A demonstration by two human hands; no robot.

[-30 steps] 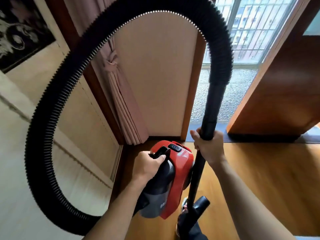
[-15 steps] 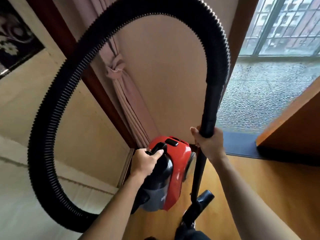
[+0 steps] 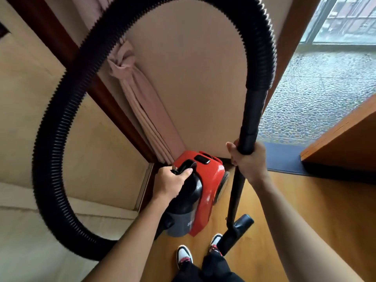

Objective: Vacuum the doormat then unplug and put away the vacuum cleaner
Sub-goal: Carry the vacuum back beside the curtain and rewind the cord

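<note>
Over wood floor (image 3: 305, 200): left grip (image 3: 171, 184) clasps vacuum handle (image 3: 186, 166), right grip (image 3: 249, 161) clasps near-upright wand (image 3: 251, 110)

You stand in a private home, in a room that opens onto a glazed outer area. Findings: a polished wood floor (image 3: 305, 200); a pink curtain (image 3: 142, 102) gathered and knotted beside a dark wooden frame (image 3: 114, 106); beige wall panels (image 3: 193, 78); a pebble-patterned floor (image 3: 315, 94) beyond a dark threshold strip (image 3: 282, 157); a barred window (image 3: 350, 19) facing another building; a wooden cabinet (image 3: 350, 143) at your right. The small red vacuum cleaner (image 3: 209, 180) is of a domestic type.
</note>
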